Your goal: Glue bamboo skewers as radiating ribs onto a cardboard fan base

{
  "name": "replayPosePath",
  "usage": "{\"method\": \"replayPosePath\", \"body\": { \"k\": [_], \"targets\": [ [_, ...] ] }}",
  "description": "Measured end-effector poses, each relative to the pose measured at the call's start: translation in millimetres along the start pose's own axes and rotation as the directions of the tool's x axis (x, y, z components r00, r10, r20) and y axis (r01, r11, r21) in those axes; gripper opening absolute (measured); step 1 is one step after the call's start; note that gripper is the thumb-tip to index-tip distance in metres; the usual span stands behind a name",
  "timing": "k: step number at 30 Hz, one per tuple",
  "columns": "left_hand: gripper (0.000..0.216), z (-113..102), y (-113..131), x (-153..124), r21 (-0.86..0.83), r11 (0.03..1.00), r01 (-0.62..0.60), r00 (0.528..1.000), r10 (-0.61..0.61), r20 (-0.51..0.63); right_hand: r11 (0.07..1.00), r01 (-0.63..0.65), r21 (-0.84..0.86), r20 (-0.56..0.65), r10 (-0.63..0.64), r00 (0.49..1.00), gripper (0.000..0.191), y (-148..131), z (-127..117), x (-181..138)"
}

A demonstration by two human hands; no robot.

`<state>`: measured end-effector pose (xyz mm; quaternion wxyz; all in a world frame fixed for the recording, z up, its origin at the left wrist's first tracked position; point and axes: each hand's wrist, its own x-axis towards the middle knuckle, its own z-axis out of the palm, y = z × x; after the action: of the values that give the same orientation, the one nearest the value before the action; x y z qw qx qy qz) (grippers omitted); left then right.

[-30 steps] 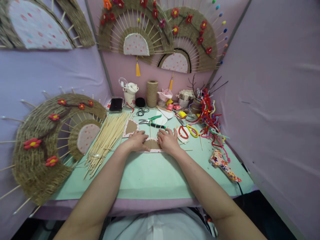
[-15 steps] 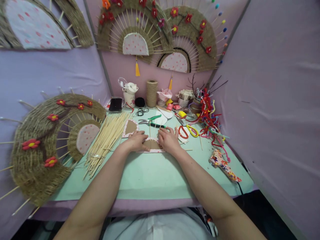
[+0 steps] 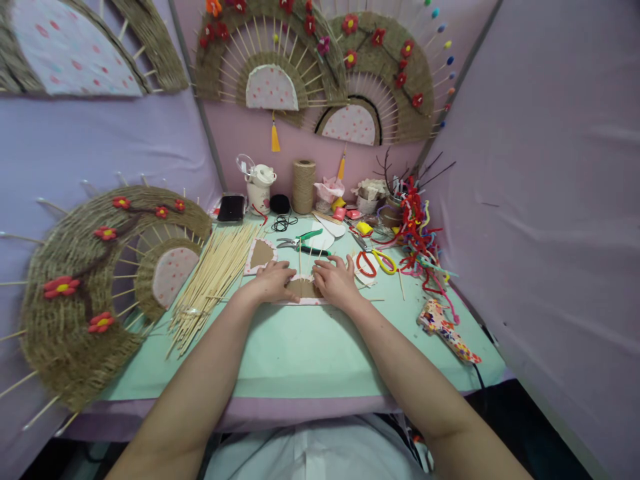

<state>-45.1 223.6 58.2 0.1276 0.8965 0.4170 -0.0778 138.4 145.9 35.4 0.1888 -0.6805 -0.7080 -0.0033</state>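
Observation:
A half-round cardboard piece point(image 3: 306, 289) with a pink-dotted fabric edge lies flat on the table, and thin bamboo sticks point(image 3: 301, 256) rise from its curved edge. My left hand point(image 3: 270, 283) rests on its left end, fingers stretched and the thumb apart, pressing it down. Over the right end, my right hand point(image 3: 338, 283) has bent fingers at the base of a tilted stick, seemingly pinching it; the thumb is mostly hidden. A second fabric-edged cardboard half-round point(image 3: 262, 255) lies just behind my left hand. Stick ends also show beyond both sides of the piece.
A pile of bamboo sticks point(image 3: 216, 283) lies left. Green-handled pruners point(image 3: 305, 244) and red-yellow scissors point(image 3: 373, 259) lie behind my hands. Pipe cleaners point(image 3: 417, 230) and a patterned glue gun point(image 3: 449, 331) are right. A twine spool point(image 3: 303, 188) stands at the back; a woven fan point(image 3: 80, 313) leans left.
My right hand has shifted slightly left along the cardboard, and the stick by its fingers leans a little differently. My left hand stays in place.

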Motion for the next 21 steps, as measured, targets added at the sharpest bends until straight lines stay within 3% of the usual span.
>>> {"method": "replayPosePath", "body": {
  "k": [11,14,17,21],
  "targets": [
    [0.06,-1.8,0.8,-1.0,0.0,1.0,-0.006,1.0,0.006,0.011,0.999,0.015,0.038,-0.035,-0.014,0.999,0.033,0.2,2.5,0.3],
    [0.066,-2.2,1.2,-1.1,0.0,1.0,0.0,1.0,0.0,0.012,0.991,0.032,0.129,-0.199,-0.006,0.98,0.03,4.4,-2.4,3.0],
    [0.069,-2.2,1.1,-1.0,-0.01,1.0,-0.002,1.0,0.002,0.008,0.958,0.047,0.283,-0.495,0.104,0.862,0.027,13.6,-13.1,4.9],
    [0.067,-2.7,0.5,-1.0,-0.03,0.999,-0.017,1.0,0.017,0.005,0.895,0.056,0.442,-0.649,0.276,0.708,0.026,29.5,-28.1,4.2]
  ]
}}
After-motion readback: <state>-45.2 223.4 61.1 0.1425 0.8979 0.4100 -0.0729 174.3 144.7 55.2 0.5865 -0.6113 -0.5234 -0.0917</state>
